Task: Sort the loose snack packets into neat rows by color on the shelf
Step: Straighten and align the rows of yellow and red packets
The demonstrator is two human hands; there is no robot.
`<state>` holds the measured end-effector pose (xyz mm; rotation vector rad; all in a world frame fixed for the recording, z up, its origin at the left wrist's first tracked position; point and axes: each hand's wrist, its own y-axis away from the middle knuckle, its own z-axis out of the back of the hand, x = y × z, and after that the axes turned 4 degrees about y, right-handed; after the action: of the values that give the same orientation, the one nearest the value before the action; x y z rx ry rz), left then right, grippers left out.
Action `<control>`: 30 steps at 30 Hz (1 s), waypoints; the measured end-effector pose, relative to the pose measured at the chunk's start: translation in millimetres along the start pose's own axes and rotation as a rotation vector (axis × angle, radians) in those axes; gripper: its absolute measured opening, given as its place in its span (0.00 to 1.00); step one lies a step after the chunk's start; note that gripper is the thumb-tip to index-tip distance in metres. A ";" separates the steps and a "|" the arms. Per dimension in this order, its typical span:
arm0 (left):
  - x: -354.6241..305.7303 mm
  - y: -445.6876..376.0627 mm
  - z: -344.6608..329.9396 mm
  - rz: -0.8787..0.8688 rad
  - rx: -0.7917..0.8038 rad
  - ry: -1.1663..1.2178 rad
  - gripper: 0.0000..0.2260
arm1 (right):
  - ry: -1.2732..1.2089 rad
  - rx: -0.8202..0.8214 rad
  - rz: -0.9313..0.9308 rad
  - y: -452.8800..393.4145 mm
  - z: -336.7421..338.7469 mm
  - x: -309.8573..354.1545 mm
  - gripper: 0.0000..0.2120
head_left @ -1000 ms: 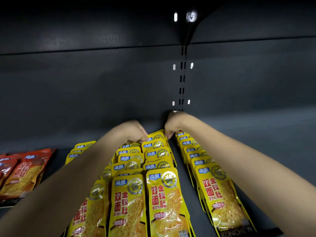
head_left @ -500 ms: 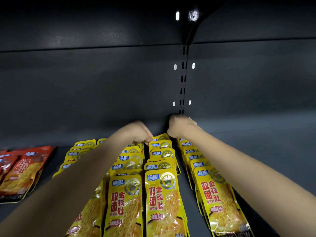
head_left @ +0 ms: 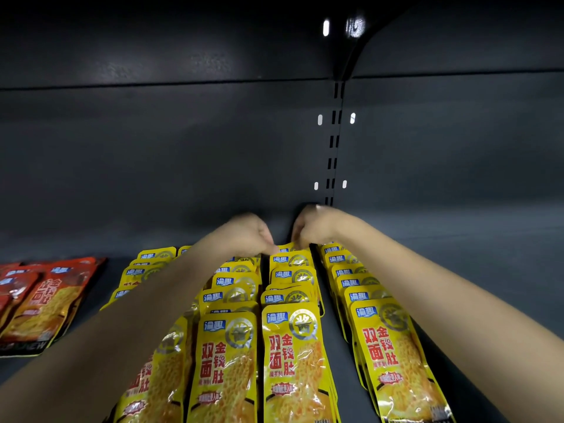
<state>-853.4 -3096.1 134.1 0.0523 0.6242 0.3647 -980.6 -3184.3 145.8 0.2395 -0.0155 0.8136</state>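
Observation:
Several rows of yellow snack packets point(head_left: 290, 355) lie overlapped, running from the shelf's front to its back. A pile of red packets point(head_left: 45, 300) lies at the left. Both my arms reach over the yellow rows to the back. My left hand point(head_left: 244, 235) and my right hand point(head_left: 314, 227) are close together, fingers curled down, and pinch the top edge of the rearmost yellow packet point(head_left: 287, 249) of the second row from the right. Both hands are blurred and their fingertips are partly hidden.
The dark grey shelf floor point(head_left: 473, 270) is bare to the right of the last yellow row point(head_left: 384, 346). A slotted upright point(head_left: 332, 141) runs down the back wall just behind my right hand. Another shelf board hangs overhead.
My hands have drawn closer together at the back of the row; the left hand shifted right toward the right hand. The packet rows look unchanged.

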 end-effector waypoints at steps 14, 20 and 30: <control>-1.2 1.2 0.1 0.111 0.138 0.165 0.05 | 0.074 0.044 -0.058 -13.5 0.5 -2.2 0.17; 0.8 -1.9 -5.2 0.155 0.105 0.185 0.06 | 0.069 0.044 -0.068 -17.2 -0.9 -4.1 0.17; -1.9 -6.4 -9.6 0.185 0.081 0.207 0.06 | 0.183 0.089 -0.061 -8.3 4.9 0.2 0.10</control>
<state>-858.4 -3103.4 126.4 0.1521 0.8422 0.5282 -974.0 -3190.7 149.0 0.2478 0.1996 0.7741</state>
